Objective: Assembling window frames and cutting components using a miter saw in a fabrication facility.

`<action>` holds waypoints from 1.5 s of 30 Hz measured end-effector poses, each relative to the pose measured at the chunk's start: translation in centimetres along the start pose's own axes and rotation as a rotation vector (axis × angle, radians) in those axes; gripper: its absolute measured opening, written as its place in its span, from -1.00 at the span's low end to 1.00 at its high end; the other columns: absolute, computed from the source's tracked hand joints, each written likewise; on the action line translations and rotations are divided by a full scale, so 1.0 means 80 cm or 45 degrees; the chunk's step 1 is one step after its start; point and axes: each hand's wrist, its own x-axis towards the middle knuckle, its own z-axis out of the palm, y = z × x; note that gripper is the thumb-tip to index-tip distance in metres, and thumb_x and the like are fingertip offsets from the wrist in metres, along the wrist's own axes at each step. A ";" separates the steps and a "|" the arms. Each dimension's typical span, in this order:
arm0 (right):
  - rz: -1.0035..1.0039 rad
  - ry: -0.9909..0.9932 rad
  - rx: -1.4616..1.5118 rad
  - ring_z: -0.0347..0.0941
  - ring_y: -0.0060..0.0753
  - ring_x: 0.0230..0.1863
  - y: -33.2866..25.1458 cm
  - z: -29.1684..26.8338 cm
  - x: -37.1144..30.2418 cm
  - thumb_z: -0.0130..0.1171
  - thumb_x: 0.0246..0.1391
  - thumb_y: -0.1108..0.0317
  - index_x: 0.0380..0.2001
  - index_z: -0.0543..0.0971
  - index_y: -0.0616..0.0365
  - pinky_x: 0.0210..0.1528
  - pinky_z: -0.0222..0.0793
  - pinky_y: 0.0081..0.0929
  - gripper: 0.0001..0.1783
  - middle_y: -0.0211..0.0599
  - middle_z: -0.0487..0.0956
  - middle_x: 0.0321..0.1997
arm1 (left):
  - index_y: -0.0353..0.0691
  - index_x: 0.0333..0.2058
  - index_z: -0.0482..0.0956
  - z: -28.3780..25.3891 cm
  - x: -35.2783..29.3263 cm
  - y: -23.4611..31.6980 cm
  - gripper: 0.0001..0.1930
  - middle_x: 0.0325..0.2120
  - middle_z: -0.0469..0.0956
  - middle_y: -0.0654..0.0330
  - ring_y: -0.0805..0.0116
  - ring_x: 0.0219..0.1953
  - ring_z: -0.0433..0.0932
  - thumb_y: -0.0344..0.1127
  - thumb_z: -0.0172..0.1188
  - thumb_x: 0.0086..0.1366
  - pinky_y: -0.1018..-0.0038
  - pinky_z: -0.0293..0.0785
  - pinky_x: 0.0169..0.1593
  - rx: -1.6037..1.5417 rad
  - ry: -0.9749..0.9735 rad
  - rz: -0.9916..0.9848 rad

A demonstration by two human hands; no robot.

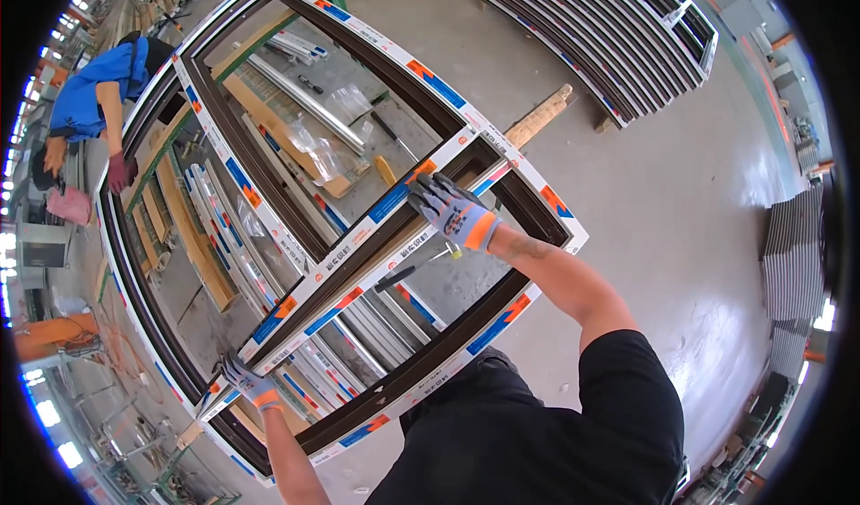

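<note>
A large window frame (430,381) of dark brown profile, with white, blue and orange film, lies raised in front of me. Across it runs a long crossbar (391,202) with filmed edges and a brown channel. My right hand (455,214), in a grey glove with dark fingertips, grips the crossbar near its right end, fingers curled over it. At the crossbar's left end, my gloved left hand (246,381) is closed round it; its fingertips are partly hidden. Below, seen through the frame, a hammer (414,268) with a black handle lies near my right hand.
Under the frame lie filmed profiles (224,223), wooden boards (199,236) and a silver tube (309,102). At the far left a person in a blue shirt (94,93) has a gloved hand by the frame. Curved profiles (596,34) are stacked at the far right.
</note>
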 end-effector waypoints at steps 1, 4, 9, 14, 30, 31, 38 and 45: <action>-0.004 -0.024 -0.048 0.28 -0.16 0.31 0.001 -0.001 0.000 -0.05 0.08 0.35 0.13 0.42 0.14 0.41 0.09 -0.17 -0.51 -0.17 0.39 0.25 | -0.35 0.21 0.22 -0.006 0.003 0.009 -0.28 0.20 0.24 -0.08 -0.10 0.27 0.15 -0.32 0.24 0.06 0.11 0.01 0.37 -0.037 -0.026 -0.030; -0.013 -0.030 -0.060 0.28 -0.17 0.31 0.002 -0.002 0.001 -0.06 0.08 0.34 0.13 0.42 0.12 0.41 0.08 -0.18 -0.50 -0.19 0.39 0.25 | -0.34 0.21 0.22 -0.003 0.002 0.003 -0.27 0.19 0.24 -0.08 -0.10 0.26 0.16 -0.33 0.25 0.05 0.12 0.01 0.37 -0.053 -0.043 -0.056; -0.003 -0.011 0.010 0.26 -0.16 0.32 0.003 0.004 0.007 -0.07 0.10 0.34 0.15 0.40 0.13 0.41 0.08 -0.19 -0.50 -0.17 0.38 0.25 | -0.33 0.21 0.23 0.011 0.000 -0.008 -0.27 0.18 0.25 -0.08 -0.09 0.26 0.16 -0.35 0.27 0.04 0.12 0.02 0.37 -0.036 -0.005 -0.065; -0.027 0.031 0.146 0.22 -0.09 0.34 0.015 0.006 0.017 0.01 0.05 0.35 0.13 0.41 0.16 0.41 0.07 -0.13 -0.48 -0.10 0.33 0.29 | -0.33 0.15 0.28 0.026 0.002 -0.015 -0.33 0.14 0.28 -0.08 -0.10 0.24 0.19 -0.40 0.27 0.02 0.10 0.04 0.35 -0.029 -0.030 -0.054; -0.103 -0.121 0.204 0.37 -0.09 0.06 0.038 0.010 0.059 0.34 -0.22 0.12 -0.01 0.43 0.20 0.22 0.22 -0.17 -0.33 -0.16 0.45 -0.03 | -0.29 -0.02 0.40 0.013 0.015 -0.005 -0.44 -0.03 0.38 -0.07 -0.09 0.09 0.30 -0.42 0.29 -0.08 0.10 0.14 0.26 -0.004 -0.019 -0.112; -0.103 -0.118 0.208 0.37 -0.09 0.06 0.038 0.007 0.061 0.34 -0.22 0.12 -0.01 0.43 0.20 0.22 0.22 -0.17 -0.33 -0.16 0.45 -0.03 | -0.29 -0.02 0.40 0.015 0.016 -0.010 -0.44 -0.03 0.38 -0.07 -0.09 0.09 0.30 -0.42 0.29 -0.08 0.10 0.14 0.26 0.001 -0.019 -0.111; -0.070 -0.307 0.260 0.40 -0.12 -0.05 0.042 -0.002 0.074 0.29 -0.14 0.14 -0.13 0.45 0.17 0.04 0.34 -0.23 -0.49 -0.19 0.47 -0.13 | -0.30 0.02 0.35 -0.035 0.045 0.065 -0.26 -0.01 0.35 -0.07 -0.08 0.08 0.28 -0.15 0.43 -0.16 0.05 0.15 0.22 -0.025 -0.254 0.079; -0.052 -0.398 0.320 0.42 -0.18 -0.09 0.045 -0.005 0.086 0.31 -0.15 0.10 -0.22 0.47 0.14 -0.04 0.39 -0.24 -0.53 -0.24 0.49 -0.20 | -0.22 0.02 0.35 -0.004 0.085 0.199 -0.18 -0.04 0.37 0.01 -0.06 0.01 0.33 0.02 0.48 -0.21 0.06 0.23 0.13 -0.182 -0.186 0.302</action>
